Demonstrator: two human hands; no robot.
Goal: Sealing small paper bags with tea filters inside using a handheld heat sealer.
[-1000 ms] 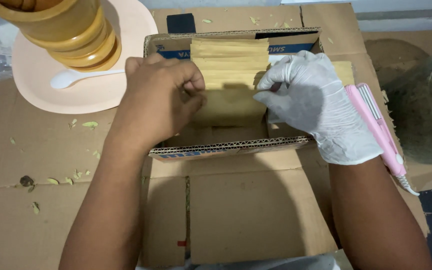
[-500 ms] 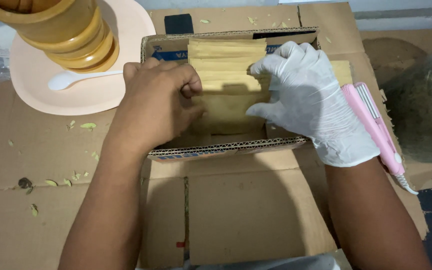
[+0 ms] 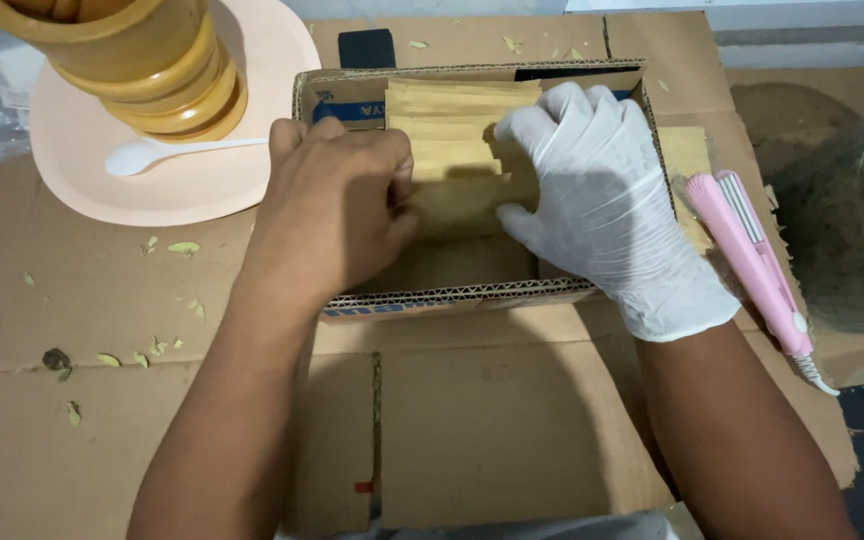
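A small open cardboard box (image 3: 452, 297) sits on flattened cardboard and holds a stack of flat tan paper packets (image 3: 457, 125). My bare left hand (image 3: 337, 205) reaches into the box from the left, its fingers curled on the edge of a packet. My right hand (image 3: 602, 205), in a white glove, lies over the right side of the stack with the fingers pressing the same packets. The packet ends between the two hands are partly hidden.
A pale pink plate (image 3: 167, 180) at the back left carries a yellow-brown wooden mortar (image 3: 137, 60) and a white plastic spoon (image 3: 167, 152). A pink heat-sealing clamp (image 3: 752, 260) lies right of the box. A clear bag of dried leaves (image 3: 852, 220) is at the far right. Leaf bits dot the cardboard sheet (image 3: 492, 430).
Both hands have shifted slightly further into the box and closed in on the packets; the gloved hand has slid left over the stack.
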